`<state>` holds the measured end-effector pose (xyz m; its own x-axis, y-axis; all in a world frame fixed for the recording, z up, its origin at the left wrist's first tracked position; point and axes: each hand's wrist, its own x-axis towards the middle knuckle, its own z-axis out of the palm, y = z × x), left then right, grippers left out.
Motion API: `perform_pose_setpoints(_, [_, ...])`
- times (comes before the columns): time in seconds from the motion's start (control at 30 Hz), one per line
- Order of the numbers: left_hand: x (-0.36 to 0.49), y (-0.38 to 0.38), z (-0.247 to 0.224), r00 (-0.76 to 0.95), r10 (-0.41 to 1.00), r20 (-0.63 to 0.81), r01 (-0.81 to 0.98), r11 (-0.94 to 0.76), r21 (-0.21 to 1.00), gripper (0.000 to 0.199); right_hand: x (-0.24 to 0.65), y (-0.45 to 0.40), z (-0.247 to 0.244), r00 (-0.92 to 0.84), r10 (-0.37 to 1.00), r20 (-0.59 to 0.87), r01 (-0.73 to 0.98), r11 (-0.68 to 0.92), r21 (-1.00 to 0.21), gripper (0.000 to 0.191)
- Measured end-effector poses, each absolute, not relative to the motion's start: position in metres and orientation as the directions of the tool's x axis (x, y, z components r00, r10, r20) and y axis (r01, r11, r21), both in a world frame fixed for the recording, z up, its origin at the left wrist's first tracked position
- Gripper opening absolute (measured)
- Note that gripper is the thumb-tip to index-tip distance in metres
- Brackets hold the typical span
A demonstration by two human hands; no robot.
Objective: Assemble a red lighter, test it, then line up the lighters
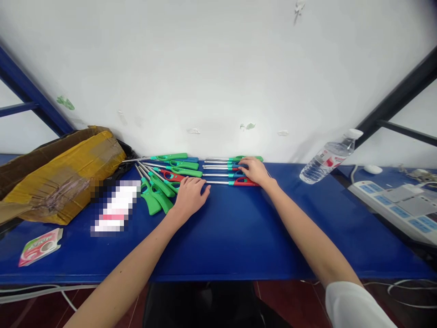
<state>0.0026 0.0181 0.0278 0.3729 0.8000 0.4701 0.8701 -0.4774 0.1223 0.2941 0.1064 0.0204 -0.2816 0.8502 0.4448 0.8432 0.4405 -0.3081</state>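
Note:
My left hand (191, 195) is at the right edge of a loose pile of long-nosed lighters, its thumb apart from the fingers and close to the metal tip of a red lighter. In the pile, green lighters (155, 190) fan out with their handles toward me, and a red lighter (172, 176) lies among them. My right hand (254, 170) bends over the handles of a neat row, its fingers and thumb closed around a blue-handled lighter (235, 175). Nearest me in that row is another red lighter (244, 181); a green lighter (257, 158) lies at the back. My fingers partly hide several handles.
On the left of the blue table (232, 237) stands a cardboard box (68, 177) wrapped in yellow tape. A pink and white packet (41, 247) and a blurred-out item (118, 207) lie nearby. At right are a water bottle (327, 159) and a power strip (396, 205).

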Motion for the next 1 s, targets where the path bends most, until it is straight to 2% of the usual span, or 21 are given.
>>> perform_pose_setpoints(0.67, [0.0029, 0.0194, 0.0249, 0.384, 0.803, 0.456, 0.855, -0.495, 0.153, 0.028, 0.2952, 0.1017, 0.0259, -0.273, 0.868, 0.414, 0.902, 0.38, -0.203, 0.019])
perform_pose_setpoints(0.87, [0.0032, 0.0189, 0.024, 0.385, 0.802, 0.457, 0.852, -0.499, 0.157, 0.027, 0.2947, 0.1005, 0.0256, -0.266, 0.862, 0.431, 0.899, 0.384, -0.213, 0.024])
perform_pose_setpoints(1.0, [0.0037, 0.0187, 0.0246, 0.385, 0.805, 0.452, 0.852, -0.498, 0.161, 0.027, 0.3006, 0.1002, 0.0284, -0.21, 0.852, 0.48, 0.884, 0.375, -0.28, 0.025])
